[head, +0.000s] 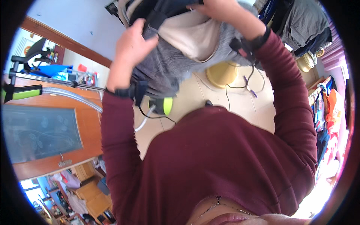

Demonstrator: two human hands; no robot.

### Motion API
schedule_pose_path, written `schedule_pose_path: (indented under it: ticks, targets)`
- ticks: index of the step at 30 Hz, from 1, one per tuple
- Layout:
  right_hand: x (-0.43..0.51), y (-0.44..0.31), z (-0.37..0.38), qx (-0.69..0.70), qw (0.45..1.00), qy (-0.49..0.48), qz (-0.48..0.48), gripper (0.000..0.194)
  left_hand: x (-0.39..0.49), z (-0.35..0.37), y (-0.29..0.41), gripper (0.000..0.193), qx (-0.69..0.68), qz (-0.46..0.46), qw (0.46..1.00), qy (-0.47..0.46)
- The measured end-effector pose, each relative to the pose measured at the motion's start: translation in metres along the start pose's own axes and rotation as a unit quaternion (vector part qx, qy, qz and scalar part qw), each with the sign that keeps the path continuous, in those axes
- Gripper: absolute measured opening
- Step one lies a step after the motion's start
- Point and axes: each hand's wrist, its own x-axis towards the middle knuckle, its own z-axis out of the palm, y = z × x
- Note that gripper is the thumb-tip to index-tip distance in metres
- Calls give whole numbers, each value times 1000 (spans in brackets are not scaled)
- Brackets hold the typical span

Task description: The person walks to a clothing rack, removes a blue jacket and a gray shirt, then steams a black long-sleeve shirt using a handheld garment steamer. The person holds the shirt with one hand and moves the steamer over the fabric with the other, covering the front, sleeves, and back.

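Observation:
My left hand (133, 46) is at the upper left, its thumb and fingers apart around the edge of a dark strap or collar; whether it grips that is unclear. My right hand (216, 9) reaches in at the top, over a hanging grey garment (157, 63) with a pale lining (191, 36); its fingertips lie near dark cloth and their hold cannot be told. Both wrists carry dark bands. A garment steamer's handle (26, 92), green and black, hangs at the left with a ribbed hose (73, 97).
Below the garment, a yellow round object (222, 74), a black-and-green device (160, 106) and loose cables lie on the tiled floor (185, 97). A wooden door (90, 123) with a glass panel is at left. Dark clothes (303, 25) hang at upper right.

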Motion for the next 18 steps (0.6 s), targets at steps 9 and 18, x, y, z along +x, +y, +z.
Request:
schedule_pose_path:
  ticks: [9,18]
  targets:
    - [-30,-70,7,-55,998,-17,5,24,-71,-25,-24,48,-83,12,996,-44]
    - [-58,-121,-21,5,996,66,-59,28,-161,-88,-8,52,-65,-26,996,-59]
